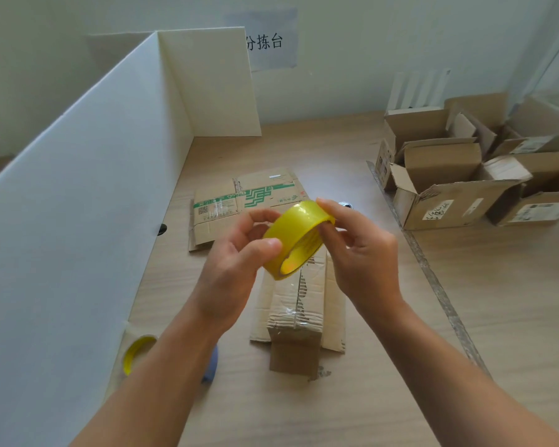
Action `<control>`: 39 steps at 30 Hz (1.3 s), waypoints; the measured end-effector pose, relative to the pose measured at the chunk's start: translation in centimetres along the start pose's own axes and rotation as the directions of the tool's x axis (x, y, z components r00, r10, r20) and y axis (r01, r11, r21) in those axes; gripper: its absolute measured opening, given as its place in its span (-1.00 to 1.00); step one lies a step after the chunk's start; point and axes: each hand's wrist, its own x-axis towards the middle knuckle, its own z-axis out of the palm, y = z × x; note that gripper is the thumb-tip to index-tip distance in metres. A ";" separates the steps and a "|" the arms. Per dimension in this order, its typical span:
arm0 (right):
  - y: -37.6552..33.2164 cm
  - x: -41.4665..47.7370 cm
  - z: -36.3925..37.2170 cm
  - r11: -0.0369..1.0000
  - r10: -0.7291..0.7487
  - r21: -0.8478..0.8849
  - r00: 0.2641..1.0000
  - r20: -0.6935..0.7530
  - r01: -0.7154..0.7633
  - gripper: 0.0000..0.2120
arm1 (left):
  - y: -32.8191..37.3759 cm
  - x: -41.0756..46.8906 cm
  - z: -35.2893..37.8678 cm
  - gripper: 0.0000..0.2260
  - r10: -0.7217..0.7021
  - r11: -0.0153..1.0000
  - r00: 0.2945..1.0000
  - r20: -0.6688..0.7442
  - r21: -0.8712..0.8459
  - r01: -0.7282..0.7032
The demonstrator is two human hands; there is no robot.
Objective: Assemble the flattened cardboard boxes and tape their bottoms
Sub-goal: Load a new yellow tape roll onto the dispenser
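I have both hands on the yellow tape roll [296, 237] above the counter [465, 317] — left hand [236, 262] and right hand [352, 250] pinching its rim. It looks light, rigid, slick — I'd grip its edges. The folded box [300, 304] lies below.

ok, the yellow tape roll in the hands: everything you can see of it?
The yellow tape roll is a glossy, translucent-looking band wound into a ring, hollow core facing the camera. Held in the air, tilted, above a cardboard box. The left hand grips its left side; the right hand pinches its right edge. No loose end shows.
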 end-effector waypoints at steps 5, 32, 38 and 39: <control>-0.3 0.7 -0.8 0.914 -0.354 -0.180 0.932 0.081 0.363 -0.79 | 1.1 0.1 1.3 -0.84 -0.090 0.964 0.996 0.017 0.254 0.083; -1.2 1.7 -1.6 0.898 -0.387 -0.178 0.915 0.113 0.401 -0.80 | 1.7 -0.6 2.1 -0.83 -0.250 0.968 0.968 0.003 0.012 0.250; -1.2 1.8 -1.2 0.935 -0.294 -0.175 0.950 0.105 0.308 -0.80 | 1.9 -0.4 2.8 -0.81 -0.240 0.970 0.970 -0.024 -0.032 0.240; -1.1 1.8 -1.2 0.931 -0.303 -0.183 0.948 0.100 0.317 -0.81 | 2.0 -0.4 2.9 -0.81 -0.249 0.968 0.968 -0.034 -0.036 0.248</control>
